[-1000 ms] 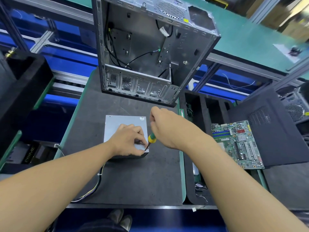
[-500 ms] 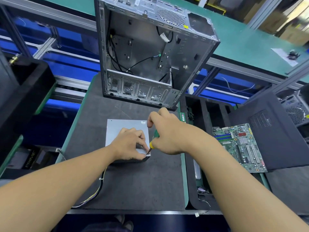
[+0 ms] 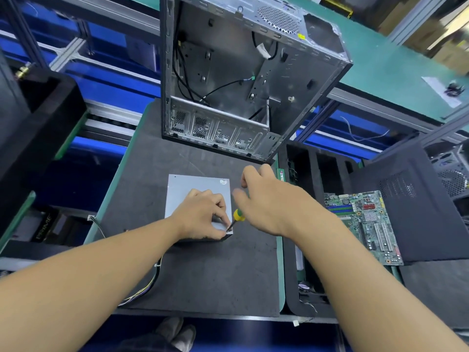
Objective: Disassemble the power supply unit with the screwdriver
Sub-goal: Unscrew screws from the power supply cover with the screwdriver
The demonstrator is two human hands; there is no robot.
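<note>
Head view, from your left: a black foam block (image 3: 38, 118) crowds that edge, and a gap drops away between it and the green-edged dark mat (image 3: 203, 275). The power supply unit (image 3: 193, 185) lies flat near the mat's middle, grey face up. You have bare mat on its left, along the near side, and on its right up to the green border. Its cable bundle (image 3: 149, 285) trails off the near-left side under your forearm.

Your left hand (image 3: 203, 217) rests on the unit's near right corner with its fingers curled, thumb and forefinger pinching the tip of the screwdriver (image 3: 237, 217), which tilts up to the right. Your right hand (image 3: 274, 207) sits over the yellow-and-green handle with its fingers loosely bent. Blur hides whether it actually grips.

Behind the unit, the open computer case (image 3: 241, 80) stands at the mat's far edge, a strip of mat between them. Right of the mat comes a black foam tray (image 3: 317, 168), then a motherboard (image 3: 368, 224) touching a black side panel (image 3: 418, 199). Blue racking and aluminium rails run behind.
</note>
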